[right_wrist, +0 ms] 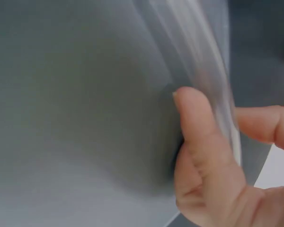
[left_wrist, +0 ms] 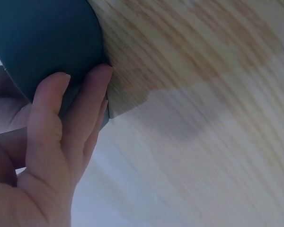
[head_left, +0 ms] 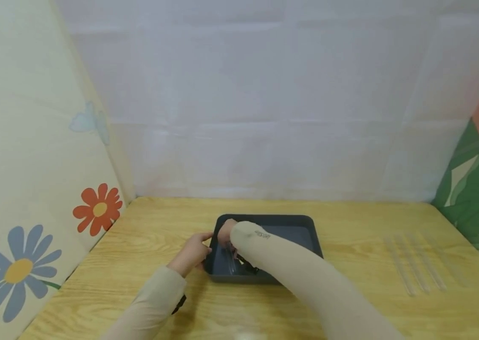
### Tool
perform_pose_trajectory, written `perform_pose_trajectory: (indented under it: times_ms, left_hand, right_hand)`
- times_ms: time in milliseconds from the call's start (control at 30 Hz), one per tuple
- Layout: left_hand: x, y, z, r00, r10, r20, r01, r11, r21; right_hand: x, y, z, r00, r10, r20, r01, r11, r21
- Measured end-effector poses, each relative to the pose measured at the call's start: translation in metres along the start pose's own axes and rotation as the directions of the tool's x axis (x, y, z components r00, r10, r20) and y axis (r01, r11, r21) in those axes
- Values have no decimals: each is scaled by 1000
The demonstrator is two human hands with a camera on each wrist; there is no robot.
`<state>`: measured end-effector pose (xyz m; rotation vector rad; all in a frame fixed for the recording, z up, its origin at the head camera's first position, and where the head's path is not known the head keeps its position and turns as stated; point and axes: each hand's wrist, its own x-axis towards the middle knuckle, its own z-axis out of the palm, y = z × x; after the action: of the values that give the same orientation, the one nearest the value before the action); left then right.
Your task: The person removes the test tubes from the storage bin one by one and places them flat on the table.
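A dark grey rectangular tray (head_left: 316, 238) sits on the wooden table. At its left side, my left hand (head_left: 192, 252) holds the wall, with fingertips against the outer face in the left wrist view. My right hand (head_left: 225, 233) reaches across into the tray's left part, its wrist bent and partly covered by the sleeve. Between thumb and fingers it pinches a clear, straw-like tube (right_wrist: 203, 52), which lies close along the tray's wall in the right wrist view. The tube's far end is out of that view.
Several clear tubes (head_left: 418, 264) lie side by side on the table (head_left: 354, 297) at the right. A white sheet (head_left: 256, 156) hangs behind, and flower-printed cloths stand at left and right. My right forearm passes over the tray's front edge.
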<state>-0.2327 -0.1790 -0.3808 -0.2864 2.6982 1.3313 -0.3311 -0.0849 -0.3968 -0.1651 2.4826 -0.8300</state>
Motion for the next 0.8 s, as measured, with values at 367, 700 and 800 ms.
perform_pose_trajectory:
  times_ms: [367, 700, 800]
  left_hand:
    - [-3, 2, -1, 1000, 5, 27, -2, 996, -85]
    - [-1, 1, 0, 999, -23, 41, 25, 998, -58]
    - [-1, 2, -1, 998, -26, 51, 29, 998, -60]
  right_hand:
    - [-21, 23, -28, 997, 34, 73, -61, 914, 401]
    - [-50, 39, -49, 981, -87, 174, -18, 849, 528]
    - [-54, 42, -55, 978, -97, 187, -24, 831, 556]
